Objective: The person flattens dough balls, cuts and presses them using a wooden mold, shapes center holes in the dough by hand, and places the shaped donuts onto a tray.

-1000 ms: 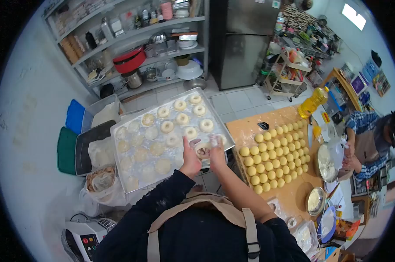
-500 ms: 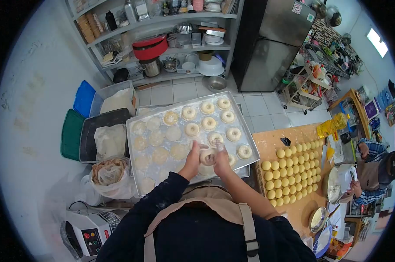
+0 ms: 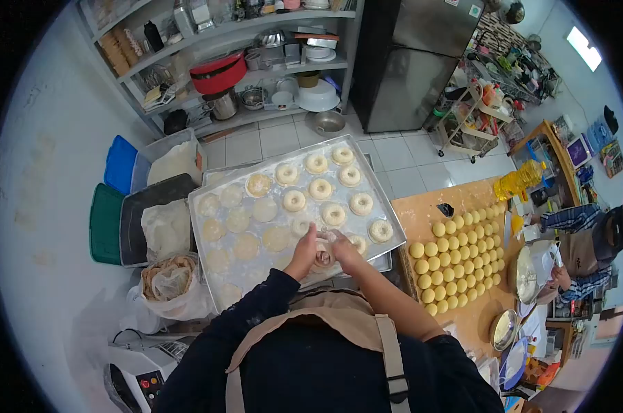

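My left hand and my right hand meet over the near edge of a large metal tray. Between them is a pale dough ring, partly hidden by my closed fingers. Flour dusts my fingers. Several shaped dough rings lie on the tray's right half, among them one ring just beyond my right hand and another ring farther back. Pale round floury patches mark the left half.
On the right, a wooden table bears rows of yellow dough balls and an oil bottle. Another person works there by a bowl. Flour bins stand left of the tray; a shelf and fridge stand behind.
My hands have come closer together around the dough ring, the right hand turning inward. The whole view has shifted slightly, with the tray appearing a little farther left.
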### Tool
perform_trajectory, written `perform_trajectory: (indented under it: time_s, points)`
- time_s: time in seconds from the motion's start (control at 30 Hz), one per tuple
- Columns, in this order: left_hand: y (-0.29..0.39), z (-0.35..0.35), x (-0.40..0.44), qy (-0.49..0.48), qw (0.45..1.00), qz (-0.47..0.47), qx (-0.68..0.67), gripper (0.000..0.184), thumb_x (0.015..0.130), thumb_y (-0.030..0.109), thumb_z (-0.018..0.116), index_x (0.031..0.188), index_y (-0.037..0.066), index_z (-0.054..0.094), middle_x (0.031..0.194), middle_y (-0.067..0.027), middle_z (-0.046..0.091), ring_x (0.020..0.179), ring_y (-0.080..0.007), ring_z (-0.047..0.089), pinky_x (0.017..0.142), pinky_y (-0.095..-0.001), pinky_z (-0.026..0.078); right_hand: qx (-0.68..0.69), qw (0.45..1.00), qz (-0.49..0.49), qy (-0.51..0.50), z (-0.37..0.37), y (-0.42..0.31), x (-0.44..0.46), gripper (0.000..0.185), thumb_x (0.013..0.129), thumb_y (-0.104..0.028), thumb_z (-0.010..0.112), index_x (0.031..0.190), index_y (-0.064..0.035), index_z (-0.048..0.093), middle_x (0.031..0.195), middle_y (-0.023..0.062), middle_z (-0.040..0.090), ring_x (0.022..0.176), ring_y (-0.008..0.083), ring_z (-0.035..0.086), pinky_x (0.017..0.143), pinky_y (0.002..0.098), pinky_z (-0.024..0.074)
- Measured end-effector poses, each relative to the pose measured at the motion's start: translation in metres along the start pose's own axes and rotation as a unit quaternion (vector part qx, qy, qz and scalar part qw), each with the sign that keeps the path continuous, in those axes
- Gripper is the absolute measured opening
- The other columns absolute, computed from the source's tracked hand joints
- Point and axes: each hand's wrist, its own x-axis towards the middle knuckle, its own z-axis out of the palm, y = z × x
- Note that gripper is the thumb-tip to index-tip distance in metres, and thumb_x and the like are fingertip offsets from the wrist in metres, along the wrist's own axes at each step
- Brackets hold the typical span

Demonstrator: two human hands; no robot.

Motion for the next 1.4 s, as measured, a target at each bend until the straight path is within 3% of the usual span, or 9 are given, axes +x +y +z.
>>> perform_trajectory:
  time_s: [0.07,0.17,0.23,0.43,0.67,0.77,0.87,1.03,1.4]
  points:
    - [-0.007,-0.011,0.008,-0.061,0.986,0.078,0.137,0.068,0.094,0.063,0.029,0.119,0.002,0.048,0.110,-0.0156,0.058,0.101,-0.0245,0.058,0.088,-0.0373,0.047,-0.065,0.995,-0.057,0.052,-0.003,0.018,0.010,0.041,0.089,-0.020,0.052,0.126,-0.0033,0.047,0.108,0.0128,0.058,0.102,0.0227,0.056,0.083,0.0317,0.0464]
    - [0.003,0.012,-0.012,0.019,0.949,0.026,-0.314,0.066,0.095,0.061,0.031,0.122,0.002,0.047,0.112,-0.0139,0.058,0.098,-0.0229,0.060,0.086,-0.0383,0.050,-0.015,0.987,-0.113,0.110,-0.005,0.061,0.027,0.040,0.091,-0.020,0.053,0.126,-0.0033,0.047,0.108,0.0122,0.058,0.102,0.0201,0.056,0.081,0.0319,0.0471]
    - [-0.005,0.008,-0.004,0.042,0.960,0.002,-0.275,0.065,0.095,0.060,0.031,0.122,0.003,0.048,0.114,-0.0135,0.059,0.101,-0.0227,0.060,0.088,-0.0394,0.049,0.273,0.959,0.009,0.074,0.014,-0.005,-0.006,0.039,0.092,-0.022,0.053,0.126,-0.0034,0.047,0.108,0.0119,0.058,0.102,0.0188,0.057,0.080,0.0321,0.0477]
    - [-0.011,0.014,-0.006,0.064,0.964,0.006,-0.260,0.063,0.096,0.058,0.032,0.119,0.001,0.048,0.107,-0.0130,0.060,0.097,-0.0228,0.061,0.085,-0.0385,0.051,0.306,0.950,0.040,0.043,0.008,0.016,0.012,0.040,0.093,-0.026,0.053,0.126,-0.0043,0.047,0.109,0.0104,0.057,0.100,0.0182,0.057,0.079,0.0317,0.0489]
    - [-0.018,-0.004,-0.005,0.086,0.985,0.106,0.110,0.062,0.097,0.056,0.030,0.113,0.000,0.052,0.102,-0.0122,0.061,0.097,-0.0225,0.061,0.085,-0.0374,0.051,0.021,0.998,0.028,-0.055,0.007,0.010,0.000,0.031,0.093,-0.015,0.043,0.118,-0.0020,0.054,0.117,0.0147,0.055,0.102,0.0236,0.060,0.081,0.0357,0.0528]
    - [-0.013,0.006,-0.013,0.040,0.974,-0.012,-0.225,0.063,0.097,0.056,0.032,0.119,-0.001,0.049,0.106,-0.0133,0.060,0.103,-0.0231,0.059,0.088,-0.0377,0.049,0.061,0.998,-0.026,0.016,0.009,0.029,0.009,0.035,0.092,-0.018,0.046,0.122,-0.0024,0.051,0.121,0.0155,0.053,0.105,0.0248,0.057,0.083,0.0360,0.0507]
    - [-0.020,0.005,-0.019,0.039,0.966,-0.021,-0.254,0.066,0.096,0.057,0.034,0.125,-0.001,0.042,0.117,-0.0150,0.054,0.111,-0.0235,0.055,0.092,-0.0383,0.046,0.078,0.997,-0.027,-0.015,-0.006,0.104,0.043,0.044,0.092,-0.029,0.054,0.127,-0.0032,0.047,0.121,0.0154,0.054,0.108,0.0262,0.053,0.088,0.0371,0.0452]
    - [-0.063,-0.016,0.009,0.098,0.989,-0.012,-0.109,0.070,0.096,0.057,0.034,0.136,-0.001,0.032,0.135,-0.0153,0.044,0.121,-0.0237,0.046,0.101,-0.0378,0.039,0.060,0.992,0.106,0.034,0.004,0.064,0.010,0.042,0.089,-0.027,0.059,0.121,-0.0016,0.049,0.118,0.0167,0.055,0.106,0.0269,0.053,0.086,0.0381,0.0452]
    - [-0.052,-0.008,-0.010,0.087,0.994,0.053,0.034,0.069,0.097,0.056,0.033,0.136,0.000,0.030,0.133,-0.0162,0.041,0.123,-0.0248,0.039,0.104,-0.0356,0.030,-0.211,0.971,-0.065,0.093,-0.002,0.078,0.011,0.035,0.085,-0.020,0.056,0.112,0.0025,0.050,0.106,0.0270,0.060,0.102,0.0427,0.057,0.087,0.0441,0.0450]
